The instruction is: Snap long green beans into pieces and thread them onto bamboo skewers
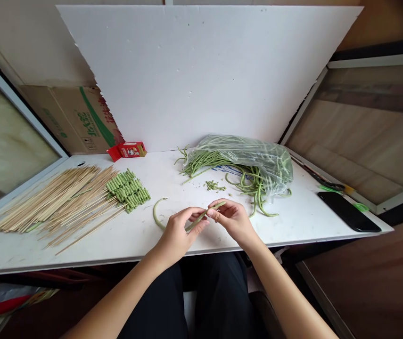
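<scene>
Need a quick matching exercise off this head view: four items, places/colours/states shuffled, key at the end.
Things
1. Phone
2. Straight bean, front and centre
3. Small box
4. Thin sticks

Places, colours, states
A. Red, by the lower left corner of the white board
B. Pale tan, in a loose spread toward the left end of the table
C. Black, lying flat near the right end of the table
D. Green, held between the left hand and the right hand

Pairs: 1-C, 2-D, 3-A, 4-B

green bean (200, 217) | slender | held slantwise in both hands (234, 219)
</scene>
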Motion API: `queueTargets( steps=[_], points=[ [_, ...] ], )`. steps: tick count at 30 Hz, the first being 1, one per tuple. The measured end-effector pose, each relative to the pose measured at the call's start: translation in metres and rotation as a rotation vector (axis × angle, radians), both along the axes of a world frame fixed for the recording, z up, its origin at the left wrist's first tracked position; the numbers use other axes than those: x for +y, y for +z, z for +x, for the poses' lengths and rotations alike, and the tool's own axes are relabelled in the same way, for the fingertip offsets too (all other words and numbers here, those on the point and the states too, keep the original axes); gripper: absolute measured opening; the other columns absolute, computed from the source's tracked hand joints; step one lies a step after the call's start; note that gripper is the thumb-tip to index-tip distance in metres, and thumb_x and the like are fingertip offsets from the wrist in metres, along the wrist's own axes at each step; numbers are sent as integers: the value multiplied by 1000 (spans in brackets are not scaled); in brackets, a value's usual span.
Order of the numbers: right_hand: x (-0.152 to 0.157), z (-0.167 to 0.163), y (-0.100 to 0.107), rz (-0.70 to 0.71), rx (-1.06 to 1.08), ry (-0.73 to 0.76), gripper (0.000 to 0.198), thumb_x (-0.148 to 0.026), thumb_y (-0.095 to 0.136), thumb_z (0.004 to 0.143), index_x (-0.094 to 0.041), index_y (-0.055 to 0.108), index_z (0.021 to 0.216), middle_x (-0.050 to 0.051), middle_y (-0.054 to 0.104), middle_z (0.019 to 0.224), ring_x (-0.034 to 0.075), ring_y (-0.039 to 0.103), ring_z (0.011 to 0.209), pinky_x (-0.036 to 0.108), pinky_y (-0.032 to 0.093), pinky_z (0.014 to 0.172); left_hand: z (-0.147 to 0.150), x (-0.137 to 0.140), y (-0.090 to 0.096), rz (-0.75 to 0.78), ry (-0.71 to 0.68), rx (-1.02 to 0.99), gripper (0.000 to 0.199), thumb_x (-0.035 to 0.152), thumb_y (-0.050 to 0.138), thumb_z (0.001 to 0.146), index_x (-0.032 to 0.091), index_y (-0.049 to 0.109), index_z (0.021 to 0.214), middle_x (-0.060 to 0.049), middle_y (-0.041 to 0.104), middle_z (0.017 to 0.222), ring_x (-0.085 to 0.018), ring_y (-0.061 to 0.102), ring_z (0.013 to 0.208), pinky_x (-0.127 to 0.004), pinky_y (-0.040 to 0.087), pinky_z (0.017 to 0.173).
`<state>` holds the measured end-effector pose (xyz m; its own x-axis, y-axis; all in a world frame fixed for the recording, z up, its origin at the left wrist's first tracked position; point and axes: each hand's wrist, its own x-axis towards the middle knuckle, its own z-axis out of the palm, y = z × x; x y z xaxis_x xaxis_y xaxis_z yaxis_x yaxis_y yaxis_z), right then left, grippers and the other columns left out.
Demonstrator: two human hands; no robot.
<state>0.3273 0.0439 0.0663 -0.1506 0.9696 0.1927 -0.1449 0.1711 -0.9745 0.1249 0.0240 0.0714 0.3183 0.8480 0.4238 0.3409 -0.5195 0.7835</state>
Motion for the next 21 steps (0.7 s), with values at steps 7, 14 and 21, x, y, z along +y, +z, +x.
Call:
queueTargets(
  steps=[7, 14, 21],
  points=[
    [-4, -3, 0, -108, -17, 157, 32, -43, 91, 78, -20, 81, 97, 6, 78, 87, 20, 71, 82, 34, 56, 77, -13, -5, -6, -98, 20, -46, 22, 35, 62, 104, 22, 76, 114, -6, 78, 97, -16, 73, 78, -28, 60, 71],
    [-4, -7, -11, -105, -124, 254, 28, -42, 88, 83, -19, 79, 96, 6, 77, 92, 20, 70, 83, 34, 57, 80, -27, -11, -7, -79, -1, 17, 18, 34, 64, 102, 21, 75, 108, -7, 77, 99, -19, 72, 88, -30, 58, 75],
    [-11, -18, -12, -91, -206, 288, 26, -44, 83, 87, -19, 80, 96, 7, 77, 92, 22, 70, 86, 35, 57, 80, -36, -6, -16, -89, -20, -10, 13, 31, 67, 101, 21, 76, 98, -5, 76, 89, -18, 70, 80, -30, 56, 74]
  ],
)
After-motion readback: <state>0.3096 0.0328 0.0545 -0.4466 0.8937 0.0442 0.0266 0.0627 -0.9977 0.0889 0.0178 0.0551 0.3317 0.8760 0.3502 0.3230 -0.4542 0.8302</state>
